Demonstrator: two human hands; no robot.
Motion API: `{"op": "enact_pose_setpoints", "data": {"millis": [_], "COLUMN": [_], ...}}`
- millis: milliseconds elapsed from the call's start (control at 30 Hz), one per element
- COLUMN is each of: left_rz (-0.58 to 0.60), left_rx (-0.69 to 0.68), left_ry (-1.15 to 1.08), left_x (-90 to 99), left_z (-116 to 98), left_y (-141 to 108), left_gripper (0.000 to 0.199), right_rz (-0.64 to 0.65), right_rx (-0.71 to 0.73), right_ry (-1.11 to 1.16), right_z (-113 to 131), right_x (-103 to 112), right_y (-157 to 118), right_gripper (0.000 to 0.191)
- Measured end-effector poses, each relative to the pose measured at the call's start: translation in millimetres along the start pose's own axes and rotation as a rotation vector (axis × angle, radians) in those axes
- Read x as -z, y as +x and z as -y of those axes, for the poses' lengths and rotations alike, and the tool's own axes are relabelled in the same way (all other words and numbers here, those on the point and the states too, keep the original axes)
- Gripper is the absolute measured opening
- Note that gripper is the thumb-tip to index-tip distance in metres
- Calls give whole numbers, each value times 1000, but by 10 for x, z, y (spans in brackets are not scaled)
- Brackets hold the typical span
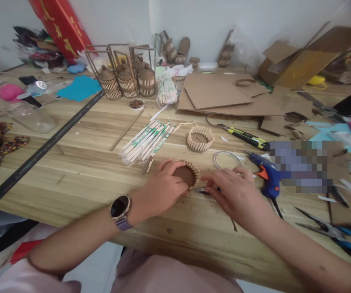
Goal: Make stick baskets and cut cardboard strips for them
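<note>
Broadly, I have cardboard sheets (218, 93) above centre, well apart from both hands, and wrapped sticks (146, 142) left of centre. The left hand (166, 188) is clamped on the stick-rimmed cup at mid-frame; the right hand (235, 190) hovers apart — its grip I cannot tell. A glue gun (268, 179) crowds it rightward. The cup (184, 176) seems light, stiff, its sticks breakable — best held low around the base. A metal tool (202, 190) obstructs its right side.
</note>
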State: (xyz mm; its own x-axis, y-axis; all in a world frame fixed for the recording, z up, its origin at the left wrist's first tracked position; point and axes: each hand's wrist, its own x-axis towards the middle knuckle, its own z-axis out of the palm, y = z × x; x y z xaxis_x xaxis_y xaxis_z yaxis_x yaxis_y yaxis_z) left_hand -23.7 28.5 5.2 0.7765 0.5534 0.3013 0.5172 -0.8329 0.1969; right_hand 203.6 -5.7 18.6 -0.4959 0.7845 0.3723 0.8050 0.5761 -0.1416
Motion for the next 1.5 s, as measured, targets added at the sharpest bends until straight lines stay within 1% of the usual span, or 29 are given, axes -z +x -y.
{"op": "enact_pose_setpoints", "data": {"millis": [100, 267, 433, 533, 633, 733, 867, 933, 1000, 1233, 1400, 1500], "left_rz": [9, 30, 43, 37, 39, 48, 75, 64, 49, 16, 35, 56], "left_rx": [-5, -14, -14, -10, 16, 58, 65, 50, 37, 43, 51, 53], "left_ry": [-8, -19, -16, -2, 48, 69, 34, 2, -29, -40, -52, -57], "left_x": [6, 29, 34, 56, 97, 117, 65, 30, 8, -2, 30, 49], "left_z": [7, 1, 24, 61, 62, -4, -89, -90, -71, -46, -59, -61], "left_y": [6, 18, 20, 1, -20, -12, 35, 48, 46, 25, 37, 47], "left_gripper": [26, 26, 26, 24, 22, 16, 18, 20, 20, 24, 25, 25], "right_rz": [20, 49, 91, 81, 38, 3, -15, -36, -40, -6, -98, -69], "right_rx": [51, 147, 175, 181, 144, 82, 24, -7, -34, -80, -98, -83], "right_ry": [-25, -77, -101, -103, -107, -111, -65, -40, -13, 49, -40, -64], "right_z": [-51, -123, -135, -79, 31, 150, 232, 237, 235, 245, 163, 93], "right_x": [-29, -54, -33, -35, -61, -95, -108, -100, -87, -38, -8, 1], "right_y": [73, 186, 252, 236, 185, 138, 107, 81, 37, -118, -130, -137], "right_gripper": [22, 25, 25, 24, 23, 23, 18, 11, 8, 11, 6, 8]}}
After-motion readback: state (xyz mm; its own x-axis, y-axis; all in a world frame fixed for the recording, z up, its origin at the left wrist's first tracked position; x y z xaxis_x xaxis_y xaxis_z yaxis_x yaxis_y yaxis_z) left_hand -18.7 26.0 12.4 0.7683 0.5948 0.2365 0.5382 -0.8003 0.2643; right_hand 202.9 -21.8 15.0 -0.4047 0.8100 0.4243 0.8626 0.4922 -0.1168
